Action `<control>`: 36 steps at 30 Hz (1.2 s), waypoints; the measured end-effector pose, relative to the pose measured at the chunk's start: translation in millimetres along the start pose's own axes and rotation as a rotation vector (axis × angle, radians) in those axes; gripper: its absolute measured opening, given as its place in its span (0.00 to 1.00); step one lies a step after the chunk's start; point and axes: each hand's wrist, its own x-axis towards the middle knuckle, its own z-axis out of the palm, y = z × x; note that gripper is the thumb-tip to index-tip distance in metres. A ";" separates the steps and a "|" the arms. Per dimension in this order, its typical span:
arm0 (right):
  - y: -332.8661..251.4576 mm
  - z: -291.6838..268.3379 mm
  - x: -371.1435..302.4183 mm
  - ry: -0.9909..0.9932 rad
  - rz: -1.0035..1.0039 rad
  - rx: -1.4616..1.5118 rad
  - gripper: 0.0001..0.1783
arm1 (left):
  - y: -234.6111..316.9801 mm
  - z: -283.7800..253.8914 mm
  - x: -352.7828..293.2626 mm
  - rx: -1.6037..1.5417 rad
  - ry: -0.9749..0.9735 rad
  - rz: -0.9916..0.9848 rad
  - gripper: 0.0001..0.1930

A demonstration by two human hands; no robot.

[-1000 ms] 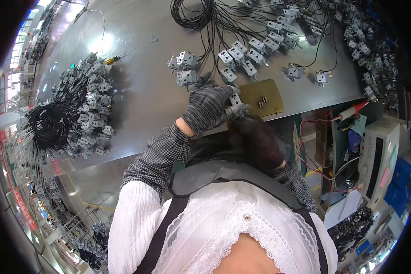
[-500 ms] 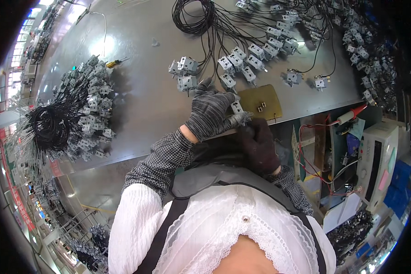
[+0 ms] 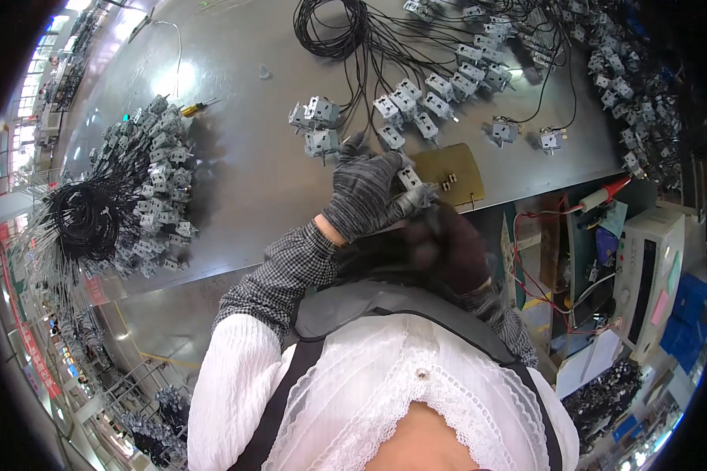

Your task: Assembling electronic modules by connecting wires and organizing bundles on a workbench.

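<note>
My left hand (image 3: 367, 191), in a grey knitted glove, is closed on a small boxy grey-white component (image 3: 409, 178) at the table's near edge. Its thumb lies along the piece's near side. Just right of that piece lies a flat olive-brown plate (image 3: 461, 161) with small metal pins standing on it. My right hand (image 3: 453, 247), in a dark maroon glove, is below the table edge, close to my left fingertips. Motion blurs it, so its fingers and anything in them cannot be made out.
Similar components (image 3: 404, 100) with black wires lie beyond my left hand, beside a coil of black wire (image 3: 353, 31). A large wired bundle (image 3: 157, 173) and a yellow-handled screwdriver (image 3: 192, 109) are at left. Right of me are a red-tipped probe (image 3: 605, 196) and a beige instrument box (image 3: 644, 263).
My right hand has shifted slightly down and toward me, and is more blurred. My left hand keeps its hold on the component, almost in place.
</note>
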 end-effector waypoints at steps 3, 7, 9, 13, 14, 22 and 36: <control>12.2 -11.0 1.4 -0.043 -0.060 0.192 0.26 | -3.1 -13.7 4.7 -0.126 -0.058 -0.003 0.30; 8.2 9.2 -1.3 0.023 -0.043 0.011 0.27 | -34.5 -52.0 13.6 0.165 -0.333 0.077 0.30; 17.2 2.2 10.8 -0.401 0.126 0.350 0.24 | -75.1 -38.9 7.4 0.437 -0.188 0.252 0.25; 12.0 59.1 -3.7 0.061 -0.013 -0.391 0.21 | -45.9 -42.6 34.3 0.407 -0.593 -0.037 0.21; 14.5 57.3 4.3 0.020 -0.087 -0.610 0.19 | -44.3 -41.3 36.1 0.408 -0.594 -0.032 0.21; -51.8 32.7 35.7 0.056 -0.816 -1.325 0.16 | -49.1 -12.9 19.5 0.054 -0.325 0.188 0.28; -32.6 54.8 -6.5 0.305 -0.580 -1.528 0.13 | -13.8 -12.0 -3.6 -0.259 -0.263 -0.187 0.19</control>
